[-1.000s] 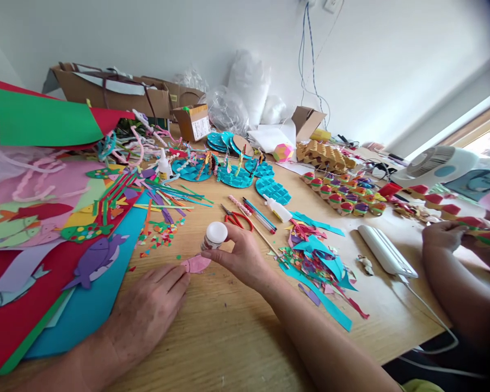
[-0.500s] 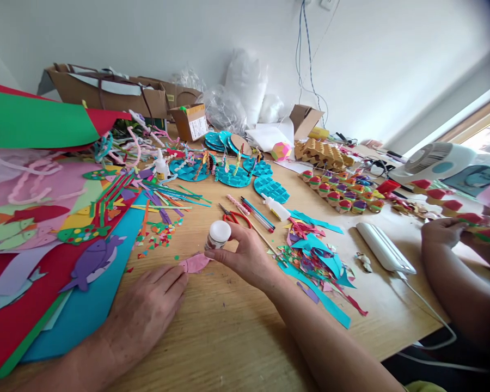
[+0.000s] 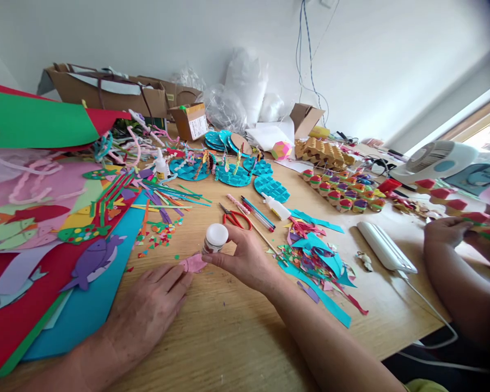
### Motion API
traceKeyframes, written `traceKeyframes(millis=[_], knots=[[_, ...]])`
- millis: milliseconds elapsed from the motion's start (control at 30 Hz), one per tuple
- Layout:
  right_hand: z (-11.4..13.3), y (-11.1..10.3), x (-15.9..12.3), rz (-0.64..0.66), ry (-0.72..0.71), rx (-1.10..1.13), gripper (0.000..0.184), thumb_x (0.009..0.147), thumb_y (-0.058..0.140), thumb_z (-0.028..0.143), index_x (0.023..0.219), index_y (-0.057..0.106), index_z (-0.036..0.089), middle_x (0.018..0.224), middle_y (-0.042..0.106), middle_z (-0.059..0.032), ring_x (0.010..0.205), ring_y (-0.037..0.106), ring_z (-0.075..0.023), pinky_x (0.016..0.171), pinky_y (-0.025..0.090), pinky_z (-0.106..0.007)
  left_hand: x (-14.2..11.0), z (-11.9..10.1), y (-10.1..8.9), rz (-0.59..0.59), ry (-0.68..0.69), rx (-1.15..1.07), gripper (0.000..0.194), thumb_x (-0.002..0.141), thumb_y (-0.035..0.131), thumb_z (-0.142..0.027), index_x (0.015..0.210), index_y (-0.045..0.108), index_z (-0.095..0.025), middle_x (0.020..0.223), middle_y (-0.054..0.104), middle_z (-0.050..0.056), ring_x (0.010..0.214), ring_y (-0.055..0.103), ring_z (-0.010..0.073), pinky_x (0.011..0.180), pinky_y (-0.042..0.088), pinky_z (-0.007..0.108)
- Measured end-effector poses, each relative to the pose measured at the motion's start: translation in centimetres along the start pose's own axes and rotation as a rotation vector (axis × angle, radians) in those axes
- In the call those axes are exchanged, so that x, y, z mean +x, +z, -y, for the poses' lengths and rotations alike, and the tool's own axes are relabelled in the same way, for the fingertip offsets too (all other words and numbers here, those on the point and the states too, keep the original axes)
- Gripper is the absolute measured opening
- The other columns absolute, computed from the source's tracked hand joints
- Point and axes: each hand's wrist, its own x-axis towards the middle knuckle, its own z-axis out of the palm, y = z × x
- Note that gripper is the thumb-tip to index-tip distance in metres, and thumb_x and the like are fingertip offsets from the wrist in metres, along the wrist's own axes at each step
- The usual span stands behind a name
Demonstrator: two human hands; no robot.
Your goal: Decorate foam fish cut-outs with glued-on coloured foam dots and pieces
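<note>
Pink fish cutout (image 3: 194, 263): lying on the tabletop (image 3: 212, 337) at the centre of my clock, twelve pointing toward the wall (image 3: 147, 32).
Left hand (image 3: 155, 299): resting at eight o'clock, its fingers lying flat and pressing on the fish's near-left end, clasping nothing; it is reaching slightly farther right than half a second ago.
Right hand (image 3: 245, 258): grasping the jar between thumb and fingers at two o'clock.
White-lidded jar (image 3: 215, 239): sitting slightly nearer the person than half a second ago; whether its base is touching the fish, I cannot tell.
Fish and jar together: shifting so little that, I judge, the work is staying at the same stage, one hand steadying, the other positioning.
Red-handled pliers (image 3: 227, 212): lying unheld around one o'clock.
Paper bits (image 3: 163, 233): scattering across ten o'clock.
Co-worker's hand (image 3: 445, 231): working separately, far off toward three.
</note>
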Motion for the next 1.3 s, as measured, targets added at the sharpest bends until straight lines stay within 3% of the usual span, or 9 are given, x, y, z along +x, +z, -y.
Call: traceKeyframes(millis=[433, 700, 900, 1067, 1300], knots=[[-0.22, -0.04, 0.01, 0.011, 0.006, 0.003, 0.013, 0.069, 0.068, 0.024, 0.076, 0.06, 0.017, 0.075, 0.061, 0.0007, 0.068, 0.055, -0.0128, 0.063, 0.041, -0.023, 0.17, -0.16, -0.28, -0.006, -0.022, -0.031, 0.028, 0.087, 0.035, -0.016, 0.106, 0.055, -0.019, 0.098, 0.062, 0.006, 0.091, 0.057, 0.0217, 0.076, 0.047, 0.037], [-0.35, -0.32, -0.03, -0.056, -0.044, -0.026, 0.013, 0.07, 0.067, 0.025, 0.077, 0.06, 0.018, 0.078, 0.062, 0.0006, 0.072, 0.055, -0.0128, 0.066, 0.041, -0.024, 0.2, -0.32, -0.29, 0.021, -0.046, -0.029, 0.025, 0.085, 0.04, -0.014, 0.101, 0.057, -0.02, 0.095, 0.062, 0.006, 0.089, 0.056, 0.0215, 0.076, 0.046, 0.037], [-0.17, -0.38, 0.06, -0.137, 0.014, -0.011, 0.011, 0.072, 0.065, 0.027, 0.074, 0.06, 0.018, 0.075, 0.062, 0.0006, 0.071, 0.054, -0.0134, 0.066, 0.039, -0.024, 0.29, -0.45, -0.53, 0.052, -0.034, -0.003, 0.026, 0.085, 0.04, -0.014, 0.106, 0.054, -0.02, 0.098, 0.061, 0.006, 0.091, 0.055, 0.0218, 0.076, 0.046, 0.036], [-0.18, -0.02, -0.04, -0.057, 0.007, 0.105, 0.013, 0.075, 0.062, 0.03, 0.076, 0.059, 0.017, 0.075, 0.061, 0.0008, 0.072, 0.055, -0.0131, 0.066, 0.04, -0.024, 0.2, -0.4, -0.3, 0.055, -0.015, 0.002, 0.031, 0.085, 0.041, -0.017, 0.114, 0.049, -0.02, 0.102, 0.059, 0.006, 0.092, 0.055, 0.0223, 0.076, 0.046, 0.037], [-0.49, 0.26, -0.02, -0.049, 0.017, 0.013, 0.014, 0.071, 0.065, 0.028, 0.076, 0.06, 0.017, 0.076, 0.061, 0.0002, 0.071, 0.055, -0.0137, 0.065, 0.041, -0.025, 0.26, -0.55, -0.22, 0.108, -0.047, -0.044, 0.032, 0.083, 0.042, -0.016, 0.115, 0.049, -0.021, 0.106, 0.057, 0.006, 0.096, 0.053, 0.0233, 0.079, 0.046, 0.039]])
